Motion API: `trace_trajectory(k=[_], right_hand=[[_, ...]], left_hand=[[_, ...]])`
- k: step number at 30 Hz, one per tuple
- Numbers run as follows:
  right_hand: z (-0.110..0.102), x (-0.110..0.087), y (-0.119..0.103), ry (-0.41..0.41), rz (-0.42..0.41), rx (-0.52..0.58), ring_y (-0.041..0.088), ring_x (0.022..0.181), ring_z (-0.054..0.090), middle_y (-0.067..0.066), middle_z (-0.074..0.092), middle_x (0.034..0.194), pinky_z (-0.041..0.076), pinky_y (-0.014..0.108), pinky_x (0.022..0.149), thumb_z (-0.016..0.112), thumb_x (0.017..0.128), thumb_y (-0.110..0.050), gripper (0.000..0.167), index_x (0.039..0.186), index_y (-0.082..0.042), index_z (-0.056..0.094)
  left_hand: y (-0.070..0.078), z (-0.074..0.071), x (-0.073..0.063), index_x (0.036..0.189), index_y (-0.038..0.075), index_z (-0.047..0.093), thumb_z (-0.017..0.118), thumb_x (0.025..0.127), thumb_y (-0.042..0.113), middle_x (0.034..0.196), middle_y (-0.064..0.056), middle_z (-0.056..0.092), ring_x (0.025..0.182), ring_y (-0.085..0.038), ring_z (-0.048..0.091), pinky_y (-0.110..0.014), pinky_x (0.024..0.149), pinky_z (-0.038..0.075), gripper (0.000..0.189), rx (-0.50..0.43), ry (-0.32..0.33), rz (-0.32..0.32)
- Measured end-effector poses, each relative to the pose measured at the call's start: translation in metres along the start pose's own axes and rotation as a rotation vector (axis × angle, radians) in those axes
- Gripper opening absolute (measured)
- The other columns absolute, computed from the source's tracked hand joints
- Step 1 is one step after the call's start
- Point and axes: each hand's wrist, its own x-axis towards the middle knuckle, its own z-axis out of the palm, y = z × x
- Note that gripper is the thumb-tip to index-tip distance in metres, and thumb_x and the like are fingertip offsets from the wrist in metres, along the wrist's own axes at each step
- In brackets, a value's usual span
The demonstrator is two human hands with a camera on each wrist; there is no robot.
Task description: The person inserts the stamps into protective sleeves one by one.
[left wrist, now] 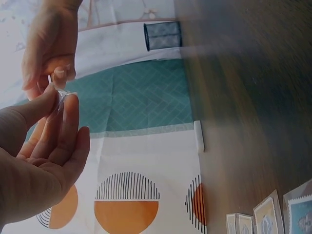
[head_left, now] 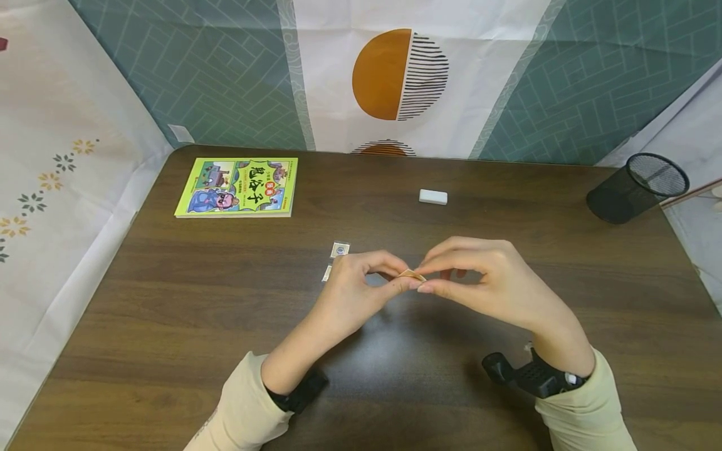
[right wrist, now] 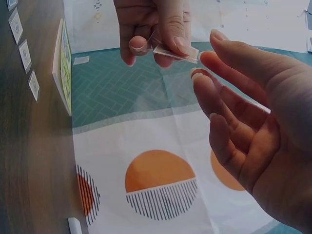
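Over the middle of the desk, my left hand (head_left: 352, 285) pinches a small stamp in a clear sleeve (right wrist: 168, 50) between thumb and fingers. Clear plastic at its edge catches light in the left wrist view. My right hand (head_left: 487, 279) comes in from the other side, its fingertips right at the stamp's free end. In the right wrist view its thumb and index finger stand apart, with no stamp between them. Other sleeved stamps (head_left: 340, 249) lie on the desk beyond the left hand, one partly hidden by it; several show in the left wrist view.
A yellow-green book (head_left: 237, 188) lies at the back left of the brown desk (head_left: 169, 313). A white eraser-like block (head_left: 433, 197) is near the back edge, and a black mesh pen holder (head_left: 637, 188) stands at the back right. Patterned cloth (head_left: 237, 75) hangs behind.
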Motion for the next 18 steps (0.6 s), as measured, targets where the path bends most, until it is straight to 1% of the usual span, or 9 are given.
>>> trace_trajectory(k=[3, 5, 9, 13, 15, 18], right_hand=[[0.0004, 0.0003, -0.0001, -0.009, 0.004, 0.003, 0.005, 0.078, 0.058, -0.001, 0.066, 0.093, 0.047, 0.019, 0.062, 0.076, 0.076, -0.005, 0.022, 0.097, -0.010, 0.073], [0.0007, 0.0001, 0.0005, -0.011, 0.010, -0.006, 0.004, 0.077, 0.057, -0.002, 0.066, 0.092, 0.046, 0.019, 0.061, 0.075, 0.078, -0.009, 0.020, 0.098, -0.010, 0.073], [0.0020, -0.0001, 0.0019, -0.023, 0.036, -0.001, 0.002, 0.075, 0.056, -0.005, 0.066, 0.093, 0.046, 0.018, 0.059, 0.076, 0.077, -0.008, 0.023, 0.099, -0.012, 0.072], [0.0034, 0.0008, 0.0031, -0.051, 0.064, 0.017, 0.002, 0.077, 0.057, -0.009, 0.066, 0.094, 0.045, 0.019, 0.058, 0.077, 0.076, -0.007, 0.023, 0.096, -0.015, 0.073], [0.0034, 0.0011, 0.0032, -0.060, 0.079, 0.017, 0.002, 0.078, 0.057, -0.011, 0.065, 0.094, 0.045, 0.019, 0.057, 0.077, 0.076, -0.008, 0.021, 0.095, -0.017, 0.073], [0.0029, 0.0010, 0.0033, -0.061, 0.095, -0.005, 0.002, 0.078, 0.056, -0.012, 0.065, 0.094, 0.044, 0.019, 0.055, 0.078, 0.075, -0.009, 0.022, 0.095, -0.018, 0.073]], left_hand=[[-0.0003, 0.0004, -0.0001, 0.082, 0.012, 0.071, 0.077, 0.077, 0.014, 0.077, 0.007, 0.071, 0.071, 0.001, 0.063, -0.023, 0.058, 0.048, 0.008, 0.006, 0.007, -0.004], [0.0000, 0.0006, 0.0000, 0.082, 0.012, 0.071, 0.077, 0.077, 0.013, 0.077, 0.007, 0.070, 0.071, 0.001, 0.063, -0.024, 0.058, 0.049, 0.008, 0.009, 0.012, -0.002], [-0.0001, 0.0010, -0.0004, 0.083, 0.011, 0.071, 0.077, 0.078, 0.013, 0.077, 0.006, 0.071, 0.071, 0.000, 0.063, -0.024, 0.060, 0.050, 0.008, 0.022, 0.025, 0.009], [0.0000, 0.0012, -0.0012, 0.084, 0.011, 0.071, 0.076, 0.078, 0.010, 0.077, 0.005, 0.071, 0.074, -0.002, 0.064, -0.023, 0.068, 0.050, 0.008, 0.055, 0.030, 0.010], [0.0000, 0.0015, -0.0012, 0.084, 0.011, 0.071, 0.076, 0.078, 0.009, 0.077, 0.005, 0.071, 0.075, -0.002, 0.064, -0.024, 0.070, 0.050, 0.008, 0.062, 0.029, 0.012], [0.0006, 0.0019, -0.0010, 0.084, 0.011, 0.070, 0.075, 0.078, 0.008, 0.077, 0.005, 0.071, 0.074, -0.001, 0.064, -0.024, 0.068, 0.051, 0.008, 0.056, 0.022, 0.020]])
